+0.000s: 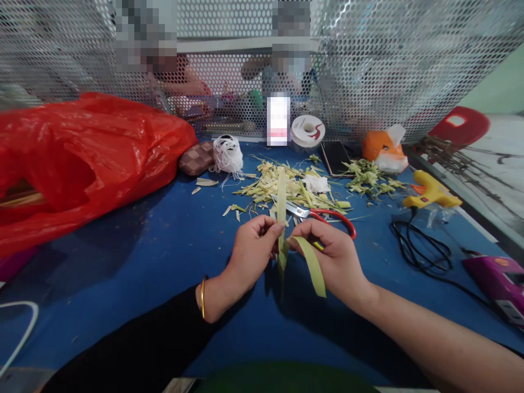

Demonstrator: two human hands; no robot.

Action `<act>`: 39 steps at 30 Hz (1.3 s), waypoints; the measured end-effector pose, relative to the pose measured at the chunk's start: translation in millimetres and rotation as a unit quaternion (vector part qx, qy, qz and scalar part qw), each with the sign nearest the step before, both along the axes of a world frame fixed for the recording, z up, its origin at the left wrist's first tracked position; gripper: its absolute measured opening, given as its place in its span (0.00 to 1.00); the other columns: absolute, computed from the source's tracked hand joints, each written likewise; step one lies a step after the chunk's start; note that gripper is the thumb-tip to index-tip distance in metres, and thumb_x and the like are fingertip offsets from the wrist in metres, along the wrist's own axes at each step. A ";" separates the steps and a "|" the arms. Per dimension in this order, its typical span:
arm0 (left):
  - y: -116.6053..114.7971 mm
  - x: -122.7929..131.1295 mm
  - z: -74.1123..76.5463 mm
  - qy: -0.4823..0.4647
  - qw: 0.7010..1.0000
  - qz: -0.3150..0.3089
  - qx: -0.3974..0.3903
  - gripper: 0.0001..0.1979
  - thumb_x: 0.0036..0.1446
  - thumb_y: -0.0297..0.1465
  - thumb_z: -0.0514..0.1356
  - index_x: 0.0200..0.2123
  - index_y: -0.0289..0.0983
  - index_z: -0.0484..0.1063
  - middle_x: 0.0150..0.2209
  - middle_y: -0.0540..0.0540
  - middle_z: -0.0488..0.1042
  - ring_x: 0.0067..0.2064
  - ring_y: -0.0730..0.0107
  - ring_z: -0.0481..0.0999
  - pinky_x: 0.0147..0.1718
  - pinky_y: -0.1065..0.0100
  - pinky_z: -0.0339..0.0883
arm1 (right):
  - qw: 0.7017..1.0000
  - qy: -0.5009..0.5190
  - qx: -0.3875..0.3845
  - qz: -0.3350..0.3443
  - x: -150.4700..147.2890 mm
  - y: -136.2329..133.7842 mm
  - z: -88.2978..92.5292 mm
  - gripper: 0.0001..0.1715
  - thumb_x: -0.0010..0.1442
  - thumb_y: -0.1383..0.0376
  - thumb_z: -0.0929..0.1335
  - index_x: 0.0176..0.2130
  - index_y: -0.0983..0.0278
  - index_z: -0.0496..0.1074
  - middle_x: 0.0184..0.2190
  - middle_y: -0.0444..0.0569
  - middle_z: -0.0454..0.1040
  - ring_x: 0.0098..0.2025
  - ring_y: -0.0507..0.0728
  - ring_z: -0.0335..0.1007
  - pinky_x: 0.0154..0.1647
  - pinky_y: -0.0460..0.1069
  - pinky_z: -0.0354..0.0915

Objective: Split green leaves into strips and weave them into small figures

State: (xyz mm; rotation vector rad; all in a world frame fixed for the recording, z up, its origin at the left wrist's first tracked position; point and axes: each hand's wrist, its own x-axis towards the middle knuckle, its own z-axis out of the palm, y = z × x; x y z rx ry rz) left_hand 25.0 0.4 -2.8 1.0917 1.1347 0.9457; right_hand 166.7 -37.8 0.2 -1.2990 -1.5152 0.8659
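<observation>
My left hand (254,246) pinches a pale green leaf strip (281,194) that stands upright between thumb and fingers. A folded, pointed part of the leaf hangs below the grip. My right hand (333,254) is closed on the same leaf piece from the other side, and a curved strip end (313,267) droops over its fingers. Where the two strips join is partly hidden by my fingers. Just beyond my hands lie scissors with red handles (343,219), their blades partly covered by the leaf. Behind them spreads a pile of leaf scraps (266,183).
A red plastic bag (135,136) fills the left side. White string (227,154), a ribbon spool (308,131) and a phone (336,158) line the back, before a perforated metal screen (229,33). On the right are a yellow glue gun (434,191), its black cable and a purple power strip (495,281).
</observation>
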 end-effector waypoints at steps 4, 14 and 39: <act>2.3 -1.3 -3.6 -0.007 1.000 0.017 0.013 0.10 0.51 0.35 0.63 0.25 0.35 0.68 0.17 0.55 0.66 0.18 0.80 0.63 0.17 0.77 0.58 | 0.990 -0.067 0.116 0.029 2.7 -4.4 4.1 0.05 0.60 0.69 0.67 0.31 0.62 0.70 0.27 0.44 0.72 0.28 0.52 0.68 0.30 0.46 0.65; 8.8 -3.0 -5.1 0.000 0.998 0.053 0.020 0.09 0.51 0.34 0.62 0.24 0.35 0.68 0.15 0.56 0.64 0.16 0.80 0.61 0.15 0.78 0.57 | 0.919 -0.173 0.333 0.120 7.3 -22.0 24.9 0.12 0.57 0.74 0.66 0.38 0.58 0.71 0.30 0.49 0.79 0.31 0.56 0.77 0.32 0.50 0.72; 4.3 -6.3 5.8 0.017 0.999 0.013 0.036 0.12 0.50 0.38 0.62 0.23 0.36 0.69 0.16 0.56 0.64 0.18 0.77 0.63 0.19 0.75 0.59 | 0.982 -0.163 -0.095 0.026 10.4 11.6 -3.8 0.17 0.53 0.69 0.67 0.45 0.62 0.67 0.33 0.48 0.78 0.26 0.55 0.73 0.26 0.47 0.66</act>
